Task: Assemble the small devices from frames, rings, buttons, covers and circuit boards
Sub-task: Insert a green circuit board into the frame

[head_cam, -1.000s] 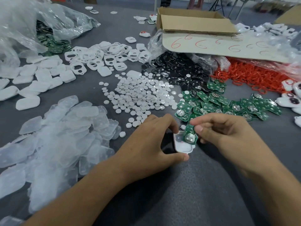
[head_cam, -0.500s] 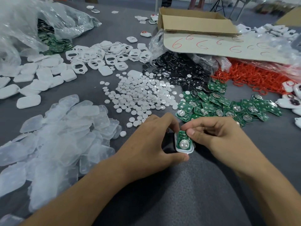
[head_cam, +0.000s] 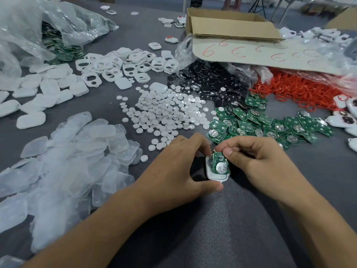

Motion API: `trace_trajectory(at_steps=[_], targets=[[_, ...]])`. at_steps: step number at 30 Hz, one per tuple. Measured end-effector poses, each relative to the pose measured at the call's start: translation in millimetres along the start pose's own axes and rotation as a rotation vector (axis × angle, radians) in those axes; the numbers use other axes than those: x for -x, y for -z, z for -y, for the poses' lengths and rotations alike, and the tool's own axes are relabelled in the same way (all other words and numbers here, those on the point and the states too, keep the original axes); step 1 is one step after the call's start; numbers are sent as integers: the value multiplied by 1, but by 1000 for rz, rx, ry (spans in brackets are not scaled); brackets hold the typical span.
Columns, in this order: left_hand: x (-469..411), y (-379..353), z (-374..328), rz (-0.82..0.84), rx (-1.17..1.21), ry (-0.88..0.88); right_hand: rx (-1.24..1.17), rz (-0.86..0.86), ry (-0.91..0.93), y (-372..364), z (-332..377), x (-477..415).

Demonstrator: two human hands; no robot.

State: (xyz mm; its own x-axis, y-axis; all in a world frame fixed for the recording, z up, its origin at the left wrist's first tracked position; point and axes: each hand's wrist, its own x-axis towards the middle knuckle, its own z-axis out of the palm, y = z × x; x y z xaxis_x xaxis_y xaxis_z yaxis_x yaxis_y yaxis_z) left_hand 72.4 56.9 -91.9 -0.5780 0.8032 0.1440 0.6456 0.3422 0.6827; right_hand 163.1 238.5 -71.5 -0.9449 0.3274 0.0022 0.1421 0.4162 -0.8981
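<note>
Many clear covers are lying in a heap at the far left, close by so they are easy to grab. Farther back, white frames are sitting in their own pile. Little round white buttons are spreading out in the middle of the grey table. Each kind of part is lying in its own pile, so a hand can find it fast.

The left hand is curling round a small white shell, thumb at the near end and fingers at the far end, holding it steady like a little bowl. A green circuit board is lying in that shell with its shiny round metal part facing up. The right hand is pinching the top edge of the board between thumb and first finger, likely pushing it down into place. I cannot quite tell if it is sitting all the way in.

More green boards are waiting just behind the right hand, and red rings are piling up at the far right.
</note>
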Motion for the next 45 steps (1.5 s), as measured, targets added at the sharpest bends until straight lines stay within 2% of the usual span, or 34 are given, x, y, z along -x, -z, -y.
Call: trace_trajectory(at_steps=[9, 22, 30, 39, 45], targets=[[-1, 0, 0, -2, -7, -4, 28, -10, 7, -2, -2, 0], [-1, 1, -2, 4, -13, 2, 261, -51, 92, 0, -5, 5], [-1, 1, -2, 3, -1, 0, 351, 47, 155, 4, -1, 9], [-1, 0, 0, -9, -1, -7, 331, 45, 214, 1, -3, 7], [-2, 0, 1, -3, 6, -4, 503, 79, 323, 4, 1, 9]])
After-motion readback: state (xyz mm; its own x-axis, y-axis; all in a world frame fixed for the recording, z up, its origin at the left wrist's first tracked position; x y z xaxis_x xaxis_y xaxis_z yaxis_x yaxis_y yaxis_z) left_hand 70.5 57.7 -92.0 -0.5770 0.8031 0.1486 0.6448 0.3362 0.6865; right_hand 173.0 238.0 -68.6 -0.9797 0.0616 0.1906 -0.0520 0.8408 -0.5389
